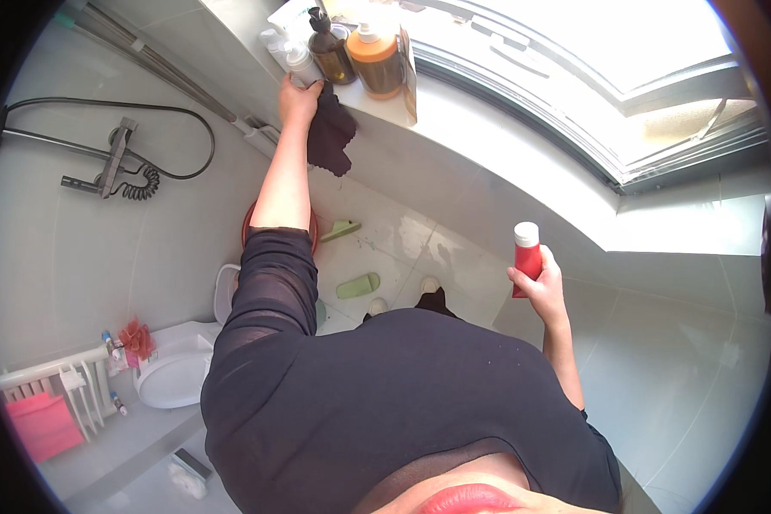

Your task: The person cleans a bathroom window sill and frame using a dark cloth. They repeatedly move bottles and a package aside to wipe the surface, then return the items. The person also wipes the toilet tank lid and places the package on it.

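Note:
My left hand [299,103] is at the tiled window ledge, holding a dark crumpled cloth [331,132] that hangs over the ledge's edge. Its fingers reach up to a white pump bottle [302,64]; whether they grip it too I cannot tell. Right beside it stand a dark brown pump bottle [331,54] and a larger pump bottle with an orange collar [378,64]. Out to the right and lower, my right hand [540,283] is closed around a red squeeze tube [527,260] with a white cap, held upright, cap uppermost.
An open window [591,122] borders the ledge. On the left wall is a shower mixer [112,157] with a hose. Green slippers [358,286] lie on the tiled floor near a red basin [315,225], partly behind my left arm. A white washbasin [173,379] stands lower left.

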The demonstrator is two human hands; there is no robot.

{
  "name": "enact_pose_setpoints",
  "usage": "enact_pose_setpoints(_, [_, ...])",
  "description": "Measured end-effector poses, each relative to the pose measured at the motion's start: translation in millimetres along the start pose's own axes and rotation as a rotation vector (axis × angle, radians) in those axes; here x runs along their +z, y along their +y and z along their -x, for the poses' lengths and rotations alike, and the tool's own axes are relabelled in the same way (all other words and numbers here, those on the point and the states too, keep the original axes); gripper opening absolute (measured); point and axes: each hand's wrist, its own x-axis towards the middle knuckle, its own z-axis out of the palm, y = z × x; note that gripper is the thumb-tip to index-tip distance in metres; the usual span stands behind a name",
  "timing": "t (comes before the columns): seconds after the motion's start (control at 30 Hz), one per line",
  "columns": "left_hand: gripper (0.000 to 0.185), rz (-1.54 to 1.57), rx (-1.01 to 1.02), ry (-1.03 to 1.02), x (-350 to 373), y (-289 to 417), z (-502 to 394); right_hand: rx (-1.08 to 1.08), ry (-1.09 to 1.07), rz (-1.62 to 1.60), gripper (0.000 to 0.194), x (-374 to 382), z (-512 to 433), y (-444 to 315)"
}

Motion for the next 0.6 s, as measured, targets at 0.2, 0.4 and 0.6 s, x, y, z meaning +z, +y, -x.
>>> enact_pose_setpoints(0.2, [0.06,0.235,0.011,0.133,-14.9,-11.8,31.4,0.149,-0.128,-0.257,0.042,24.6,2.3,-4.8])
enact_pose_setpoints(0.4, [0.03,1.254,-0.684,-0.163,-35.0,-29.9,147.8,0.19,-0.288,-0.417,0.051,66.1,-4.5,-28.0])
enact_pose_setpoints(0.6, [0.036,1.219,-0.289,-0.782,-76.0,14.1,261.5,0.035,-0.46,-0.148,0.046,115.9,-16.6,-66.7])
